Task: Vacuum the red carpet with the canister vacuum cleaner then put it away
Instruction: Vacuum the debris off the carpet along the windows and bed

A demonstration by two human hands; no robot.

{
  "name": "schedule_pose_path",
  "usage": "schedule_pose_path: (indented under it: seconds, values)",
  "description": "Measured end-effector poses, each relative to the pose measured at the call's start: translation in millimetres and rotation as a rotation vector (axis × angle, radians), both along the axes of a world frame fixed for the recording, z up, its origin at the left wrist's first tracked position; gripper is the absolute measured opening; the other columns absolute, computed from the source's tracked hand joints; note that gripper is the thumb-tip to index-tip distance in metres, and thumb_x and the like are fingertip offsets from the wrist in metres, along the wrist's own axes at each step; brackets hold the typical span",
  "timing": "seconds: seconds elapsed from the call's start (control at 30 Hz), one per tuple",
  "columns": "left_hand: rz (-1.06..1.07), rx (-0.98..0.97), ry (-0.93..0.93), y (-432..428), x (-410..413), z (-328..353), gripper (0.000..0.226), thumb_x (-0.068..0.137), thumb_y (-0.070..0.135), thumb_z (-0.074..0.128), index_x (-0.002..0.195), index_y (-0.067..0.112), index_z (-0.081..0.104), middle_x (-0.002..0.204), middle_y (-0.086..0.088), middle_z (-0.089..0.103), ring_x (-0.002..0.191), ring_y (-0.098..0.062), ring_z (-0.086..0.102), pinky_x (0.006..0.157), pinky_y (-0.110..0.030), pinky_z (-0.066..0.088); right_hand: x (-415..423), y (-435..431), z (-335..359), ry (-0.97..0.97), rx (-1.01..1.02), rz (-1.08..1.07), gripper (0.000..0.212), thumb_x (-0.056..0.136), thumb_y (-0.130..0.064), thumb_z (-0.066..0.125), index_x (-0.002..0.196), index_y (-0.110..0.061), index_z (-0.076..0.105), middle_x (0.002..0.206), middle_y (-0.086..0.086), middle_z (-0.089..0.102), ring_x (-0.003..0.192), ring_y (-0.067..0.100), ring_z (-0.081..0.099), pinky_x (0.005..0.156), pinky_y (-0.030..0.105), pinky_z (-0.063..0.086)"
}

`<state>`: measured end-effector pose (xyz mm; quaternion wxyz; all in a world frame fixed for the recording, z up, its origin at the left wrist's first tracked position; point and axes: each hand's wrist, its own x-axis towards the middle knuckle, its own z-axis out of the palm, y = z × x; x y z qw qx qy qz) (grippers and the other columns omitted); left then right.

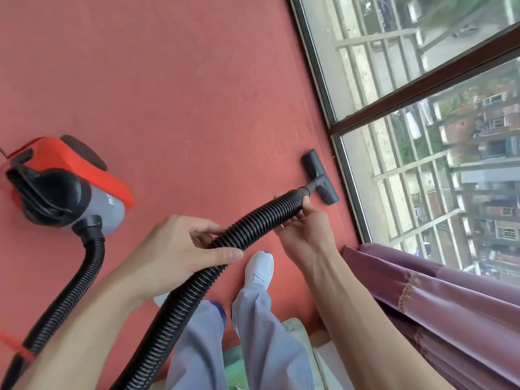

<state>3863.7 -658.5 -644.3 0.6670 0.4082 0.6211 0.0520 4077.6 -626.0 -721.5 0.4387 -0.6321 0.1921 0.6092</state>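
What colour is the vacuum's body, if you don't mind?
Red-orange with grey and black, in the head view: vacuum.

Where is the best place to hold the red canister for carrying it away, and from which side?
Probably the black carry handle on top of the canister, reached from above. It arches over the body near the hose socket, so fingers could hook under it. The rest looks smooth and rounded.

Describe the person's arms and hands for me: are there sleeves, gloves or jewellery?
The left hand and right hand wear no gloves, and no ring, watch or bracelet shows. The left arm and right arm are bare to the picture's edge, with no sleeve in view.
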Motion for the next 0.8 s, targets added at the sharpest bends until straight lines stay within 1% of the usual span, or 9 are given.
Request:
schedule_pose_path:
  seconds: [0.1, 0.17, 0.27, 0.33, 0.47, 0.57, 0.67, 0.73, 0.8]
  values:
    - [-0.012, 0.038, 0.011, 7, 5, -6, 0.025, 0.067, 0.052, 0.083, 0.091, 0.044, 0.077, 0.085, 0.019, 0.077, 0.084, -0.001, 0.071, 0.085, -0.027, 0.053, 2, 10, 4, 0.001, 0.015, -0.046, 0.025, 0.103, -0.019, 0.044, 0.090, 0.000, 0.054, 0.083, 0.020, 0.063, 0.077, 0.028, 0.063, 0.077, 0.045, 0.050]
    - [-0.005, 0.050, 0.007, 8, 5, -10, 0.027, 0.066, 0.054, 0.082, 0.092, 0.049, 0.075, 0.086, 0.018, 0.077, 0.085, -0.002, 0.072, 0.085, -0.027, 0.053, 1, 16, 4, 0.002, 0.031, -0.060, 0.025, 0.103, -0.018, 0.045, 0.090, 0.001, 0.054, 0.081, 0.020, 0.063, 0.077, 0.028, 0.063, 0.081, 0.046, 0.051]
    - [0.020, 0.056, -0.012, 7, 4, -15, 0.035, 0.059, 0.061, 0.079, 0.093, 0.056, 0.072, 0.087, 0.017, 0.077, 0.087, -0.004, 0.072, 0.089, -0.032, 0.054, -2, 22, 3, 0.010, 0.050, -0.067, 0.021, 0.103, -0.016, 0.045, 0.095, 0.002, 0.052, 0.091, 0.022, 0.061, 0.079, 0.029, 0.064, 0.087, 0.047, 0.050]
    - [0.043, 0.071, 0.001, 6, 7, -17, 0.031, 0.061, 0.058, 0.080, 0.091, 0.057, 0.071, 0.085, 0.018, 0.077, 0.085, -0.004, 0.071, 0.087, -0.030, 0.055, -3, 27, 0, 0.038, 0.066, -0.078, 0.020, 0.103, -0.017, 0.044, 0.099, 0.001, 0.052, 0.098, 0.024, 0.060, 0.080, 0.029, 0.064, 0.080, 0.046, 0.051]
    - [0.072, 0.094, 0.087, 7, 18, -25, 0.020, 0.067, 0.051, 0.084, 0.085, 0.044, 0.078, 0.080, 0.012, 0.076, 0.076, -0.005, 0.070, 0.072, -0.023, 0.053, -5, 30, -15, 0.072, 0.088, -0.111, 0.022, 0.104, -0.016, 0.042, 0.115, 0.002, 0.048, 0.098, 0.027, 0.062, 0.083, 0.030, 0.065, 0.071, 0.044, 0.051]
    - [0.124, 0.098, 0.124, 7, 14, -30, 0.019, 0.070, 0.050, 0.083, 0.085, 0.040, 0.079, 0.078, 0.009, 0.076, 0.073, -0.009, 0.070, 0.075, -0.030, 0.054, -14, 34, -28, 0.103, 0.107, -0.056, 0.028, 0.103, -0.015, 0.042, 0.122, 0.006, 0.047, 0.106, 0.028, 0.062, 0.089, 0.033, 0.066, 0.081, 0.048, 0.053]
    - [0.216, 0.127, 0.145, 3, 8, -29, 0.015, 0.072, 0.048, 0.082, 0.084, 0.040, 0.079, 0.073, 0.003, 0.076, 0.069, -0.013, 0.068, 0.074, -0.034, 0.055, -26, 41, -38, 0.129, 0.106, 0.020, 0.026, 0.103, -0.014, 0.041, 0.118, 0.007, 0.048, 0.104, 0.028, 0.064, 0.089, 0.035, 0.066, 0.094, 0.052, 0.049]
    - [0.260, 0.159, 0.174, 1, 8, -28, 0.013, 0.071, 0.049, 0.083, 0.083, 0.048, 0.078, 0.073, 0.001, 0.075, 0.068, -0.014, 0.067, 0.071, -0.032, 0.054, -27, 44, -41, 0.169, 0.120, 0.020, 0.027, 0.104, -0.015, 0.039, 0.116, 0.007, 0.048, 0.103, 0.028, 0.064, 0.093, 0.036, 0.065, 0.098, 0.053, 0.045]
    - [0.299, 0.194, 0.183, 3, 11, -26, 0.017, 0.070, 0.050, 0.084, 0.083, 0.056, 0.075, 0.073, 0.010, 0.076, 0.073, -0.006, 0.068, 0.066, -0.021, 0.050, -25, 48, -38, 0.230, 0.165, -0.027, 0.028, 0.104, -0.016, 0.038, 0.118, 0.006, 0.047, 0.100, 0.028, 0.065, 0.095, 0.035, 0.063, 0.093, 0.052, 0.046]
